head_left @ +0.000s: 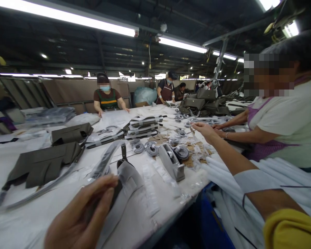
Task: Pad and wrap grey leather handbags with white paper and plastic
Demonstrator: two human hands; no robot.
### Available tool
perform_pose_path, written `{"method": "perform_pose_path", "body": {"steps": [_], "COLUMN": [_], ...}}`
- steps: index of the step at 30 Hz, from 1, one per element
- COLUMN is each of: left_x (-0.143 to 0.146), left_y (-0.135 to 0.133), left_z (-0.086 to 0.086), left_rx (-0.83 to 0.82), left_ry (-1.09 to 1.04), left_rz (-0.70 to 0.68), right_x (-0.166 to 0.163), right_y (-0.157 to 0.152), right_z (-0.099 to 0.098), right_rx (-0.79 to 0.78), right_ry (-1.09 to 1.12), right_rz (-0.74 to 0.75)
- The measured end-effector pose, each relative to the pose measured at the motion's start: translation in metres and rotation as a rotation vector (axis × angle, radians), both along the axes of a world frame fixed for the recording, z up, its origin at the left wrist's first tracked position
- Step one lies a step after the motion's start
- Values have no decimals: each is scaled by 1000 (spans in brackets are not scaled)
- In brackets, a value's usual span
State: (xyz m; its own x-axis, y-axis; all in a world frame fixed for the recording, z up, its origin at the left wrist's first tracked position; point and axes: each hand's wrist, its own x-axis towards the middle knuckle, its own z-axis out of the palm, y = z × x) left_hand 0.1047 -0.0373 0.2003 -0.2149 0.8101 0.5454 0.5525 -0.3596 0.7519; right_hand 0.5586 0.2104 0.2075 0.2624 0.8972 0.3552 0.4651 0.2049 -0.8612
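My left hand [83,211] is closed round a dark strap [116,192] partly wrapped in white, semi-clear sheeting [129,180]. A buckle-like end of the strap stands up beyond my fingers. My right arm, with a yellow sleeve and a pale band, stretches across the table. My right hand [204,130] is above the pile of rolled straps and tan card pieces, its fingers drawn together; what they hold, if anything, is too small to make out. Between my hands stand a grey tape dispenser [171,162] and several wrapped strap coils [152,148].
Dark olive bags [44,160] lie at the left, with stacked wrapped pieces [142,127] mid-table. More bags [204,100] are heaped at the back right. White foam tubes [274,173] lie right of the table edge. A co-worker [287,117] stands close at right; others work across the table.
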Motion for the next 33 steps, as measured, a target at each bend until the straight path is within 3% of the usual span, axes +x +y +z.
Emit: {"method": "perform_pose_path", "body": {"steps": [3,5,9,13,20,28,33], "left_x": [43,65,87,80,56,48,45], "left_y": [24,48,90,97,59,48,44], "left_z": [10,6,-24,-54,-62,-66,-58], "left_rx": [-67,-92,-163,-265,-311,-260,-252], "left_ry": [-64,-131,-162,-265,-314,-382,-362], "left_rz": [-294,-424,-503,-544,-632,-473,-457], "right_x": [-38,-69,-133,-180,-219,-228,-222], "right_y": [-34,-60,-112,-147,-171,-190,-191], "right_z": [16,20,13,-7,-34,-69,-82], "right_rx": [3,-26,-101,-153,-156,-136,-63], "right_ry": [58,110,234,383,441,465,340], "right_rz": [190,335,563,707,781,789,575]}}
